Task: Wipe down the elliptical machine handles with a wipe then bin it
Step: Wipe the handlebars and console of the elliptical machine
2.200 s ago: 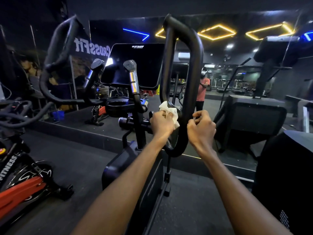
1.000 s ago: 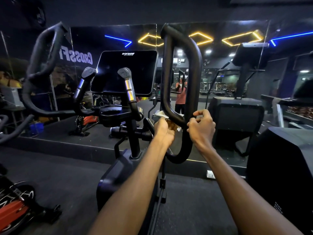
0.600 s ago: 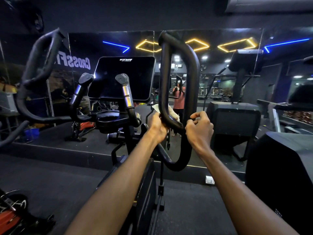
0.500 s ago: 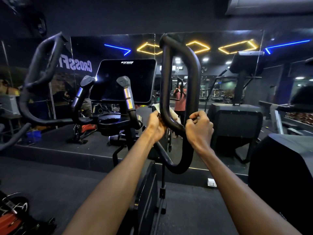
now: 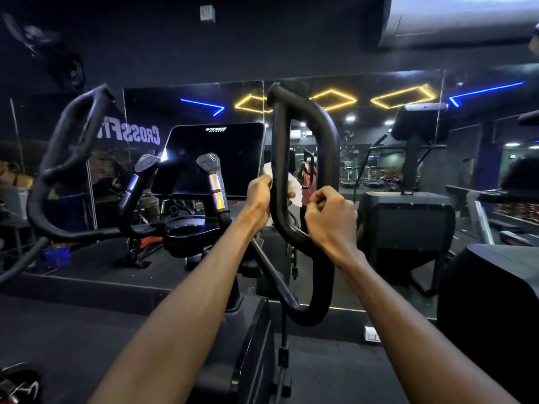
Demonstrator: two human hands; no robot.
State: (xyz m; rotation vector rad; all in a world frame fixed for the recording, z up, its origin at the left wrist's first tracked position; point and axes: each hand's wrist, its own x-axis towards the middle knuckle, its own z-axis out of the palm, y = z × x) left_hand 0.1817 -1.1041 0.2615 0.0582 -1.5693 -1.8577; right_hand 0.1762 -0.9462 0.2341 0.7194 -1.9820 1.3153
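Head view shows our left hand pinching the soft, limp wipe around the stiff right handle, our right hand gripping the loop lower; bunched, the wipe should hold firmly.

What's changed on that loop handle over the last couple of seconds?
The left hand has slid the wipe up the inner bar of the right loop handle, from near the lower bend to mid-height. The right hand stays gripping the outer bar, steadying it.
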